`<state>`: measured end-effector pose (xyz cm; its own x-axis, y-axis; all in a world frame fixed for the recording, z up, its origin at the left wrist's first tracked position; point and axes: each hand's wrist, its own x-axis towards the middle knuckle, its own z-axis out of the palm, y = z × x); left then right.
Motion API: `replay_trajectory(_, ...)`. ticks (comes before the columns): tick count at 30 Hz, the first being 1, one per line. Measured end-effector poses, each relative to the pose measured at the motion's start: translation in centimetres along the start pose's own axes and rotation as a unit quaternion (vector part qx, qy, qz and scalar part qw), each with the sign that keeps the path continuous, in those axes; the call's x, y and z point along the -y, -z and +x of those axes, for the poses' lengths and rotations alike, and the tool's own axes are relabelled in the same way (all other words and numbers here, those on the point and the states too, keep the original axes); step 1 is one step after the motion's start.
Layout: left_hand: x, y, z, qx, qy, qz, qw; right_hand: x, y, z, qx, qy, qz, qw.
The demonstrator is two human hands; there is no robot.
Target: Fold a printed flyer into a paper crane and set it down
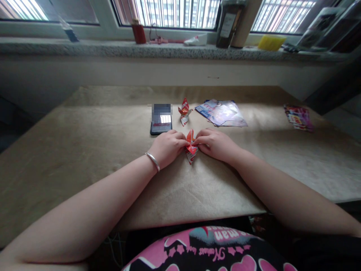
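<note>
Both hands, left (169, 146) and right (216, 144), pinch a folded red paper (191, 149) over the table (118, 158); a similar piece (184, 112), perhaps another fold, lies beyond, beside a phone (161, 124).

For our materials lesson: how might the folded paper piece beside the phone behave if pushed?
The folded paper piece would probably slide easily, looking small and thin. Its pointed flaps might bend. Its angular shape suggests little rolling.

Folded paper (191, 149) partly hidden by fingers (182, 142), phone screen (161, 118) partly pixelated
</note>
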<state>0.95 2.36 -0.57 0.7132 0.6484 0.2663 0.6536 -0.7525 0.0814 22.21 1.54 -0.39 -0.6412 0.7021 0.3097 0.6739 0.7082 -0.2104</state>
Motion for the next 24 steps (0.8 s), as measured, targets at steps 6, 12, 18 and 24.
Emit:
replay_trajectory(6, -0.3, 0.4, 0.0, 0.015, -0.017, 0.027, 0.999, -0.1, 0.2, -0.1, 0.009, 0.020, -0.015, 1.000)
replay_trajectory(12, -0.4, 0.6, -0.1, 0.024, -0.024, 0.051, 0.998, -0.3, 0.5, -0.2, 0.016, 0.027, -0.016, 0.999)
replay_trajectory(18, -0.6, 0.9, -0.2, 0.032, -0.018, 0.043, 0.998, -0.8, 0.7, -0.2, 0.025, 0.041, 0.000, 0.999)
replay_trajectory(24, -0.7, 1.1, -0.2, 0.037, -0.020, 0.030, 0.999, -1.0, 1.1, -0.5, 0.036, 0.031, -0.012, 0.999)
